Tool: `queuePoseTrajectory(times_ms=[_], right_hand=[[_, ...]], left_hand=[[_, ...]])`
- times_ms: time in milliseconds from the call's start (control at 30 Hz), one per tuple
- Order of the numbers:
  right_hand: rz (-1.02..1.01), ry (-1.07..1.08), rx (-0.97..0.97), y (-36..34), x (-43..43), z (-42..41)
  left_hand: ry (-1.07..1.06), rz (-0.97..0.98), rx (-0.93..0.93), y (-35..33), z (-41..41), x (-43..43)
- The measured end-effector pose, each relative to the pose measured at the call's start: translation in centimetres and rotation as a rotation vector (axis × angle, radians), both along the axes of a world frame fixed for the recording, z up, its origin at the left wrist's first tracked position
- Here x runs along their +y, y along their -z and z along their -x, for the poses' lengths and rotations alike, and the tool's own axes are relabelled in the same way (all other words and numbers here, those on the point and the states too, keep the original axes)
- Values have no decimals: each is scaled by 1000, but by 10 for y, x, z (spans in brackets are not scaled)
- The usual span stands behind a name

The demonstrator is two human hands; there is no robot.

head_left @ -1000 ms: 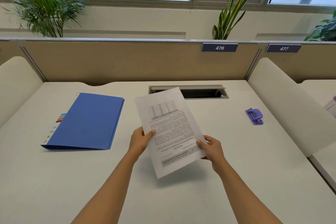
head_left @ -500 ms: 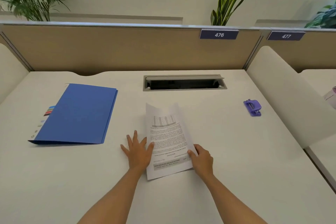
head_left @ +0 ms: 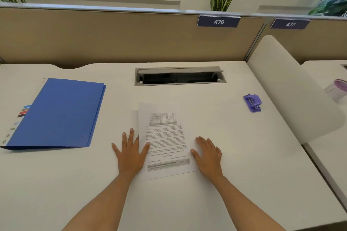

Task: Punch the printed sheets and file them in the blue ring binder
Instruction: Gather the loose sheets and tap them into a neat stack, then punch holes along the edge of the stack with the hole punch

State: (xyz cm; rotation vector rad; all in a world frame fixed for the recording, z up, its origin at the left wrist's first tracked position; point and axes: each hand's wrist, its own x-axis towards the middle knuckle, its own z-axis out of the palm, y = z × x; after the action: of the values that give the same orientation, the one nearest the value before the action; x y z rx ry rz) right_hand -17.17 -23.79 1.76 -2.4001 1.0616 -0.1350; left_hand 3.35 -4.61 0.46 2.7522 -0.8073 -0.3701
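The printed sheets (head_left: 165,140) lie flat on the white desk (head_left: 234,155), text upside down to me. My left hand (head_left: 130,152) rests flat with spread fingers on the stack's left edge. My right hand (head_left: 207,154) lies flat on the desk at the stack's right edge, fingers apart. Neither hand holds anything. The blue ring binder (head_left: 58,114) lies closed at the left, coloured tabs poking out of its left side. A small purple hole punch (head_left: 252,102) sits far right, out of both hands' reach.
An open grey cable tray (head_left: 179,77) is set into the desk behind the sheets. A beige partition (head_left: 112,37) closes the back, a rounded white divider (head_left: 293,90) the right side. A purple-rimmed cup (head_left: 337,88) stands beyond it.
The sheets, held up in both hands a second ago, have been laid flat on the desk. Both hands let go and now lie open beside the stack.
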Motion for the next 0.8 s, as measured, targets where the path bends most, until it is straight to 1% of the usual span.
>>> queuePoseTrajectory(times_ms=[100, 300, 433, 500, 600, 733, 800], right_hand=[[44, 74, -5, -6, -48, 5], [167, 210, 109, -32, -166, 12], [171, 290, 181, -47, -227, 18], [164, 318, 188, -52, -248, 19], [127, 353, 126, -56, -270, 20], [111, 377, 163, -53, -294, 15], [79, 419, 138, -49, -306, 12]], left_hand=[[-3, 3, -6, 1, -1, -1], [-1, -13, -36, 6, -2, -2], [5, -2, -62, 9, -2, -3], [0, 0, -69, 10, -2, -3], [-5, -9, -75, 10, -3, -3], [-12, -12, -69, 8, -1, -5], [-15, -20, -71, 8, -1, -5]])
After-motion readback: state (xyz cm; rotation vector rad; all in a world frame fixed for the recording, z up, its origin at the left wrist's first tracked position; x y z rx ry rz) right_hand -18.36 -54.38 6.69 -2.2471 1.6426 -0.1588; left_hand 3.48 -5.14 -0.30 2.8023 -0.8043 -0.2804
